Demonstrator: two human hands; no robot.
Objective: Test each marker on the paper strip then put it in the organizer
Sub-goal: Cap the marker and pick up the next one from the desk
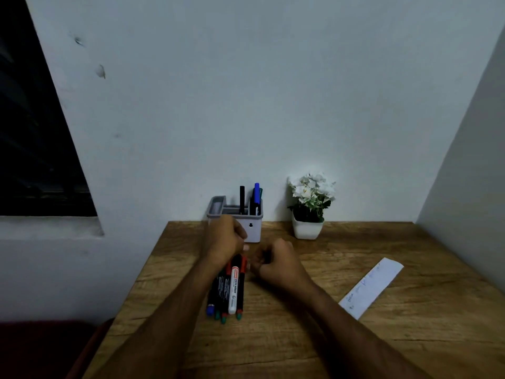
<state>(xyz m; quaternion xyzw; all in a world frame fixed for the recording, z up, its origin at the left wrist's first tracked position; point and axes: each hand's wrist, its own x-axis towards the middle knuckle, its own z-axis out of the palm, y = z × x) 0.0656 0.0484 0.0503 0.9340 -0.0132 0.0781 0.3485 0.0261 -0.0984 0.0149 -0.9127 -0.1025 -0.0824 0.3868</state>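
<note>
Several markers lie side by side on the wooden desk, one of them white-bodied and the others dark with coloured ends. My left hand hovers with curled fingers over their far ends, just in front of the grey organizer, which holds three upright markers. My right hand is curled too, its fingertips right beside the red top of the rightmost marker. Whether either hand holds anything is hidden. The white paper strip, with scribbles on it, lies to the right.
A small white pot of white flowers stands right of the organizer against the wall. Walls close the desk at the back and right. The desk's left edge runs diagonally beside my left forearm.
</note>
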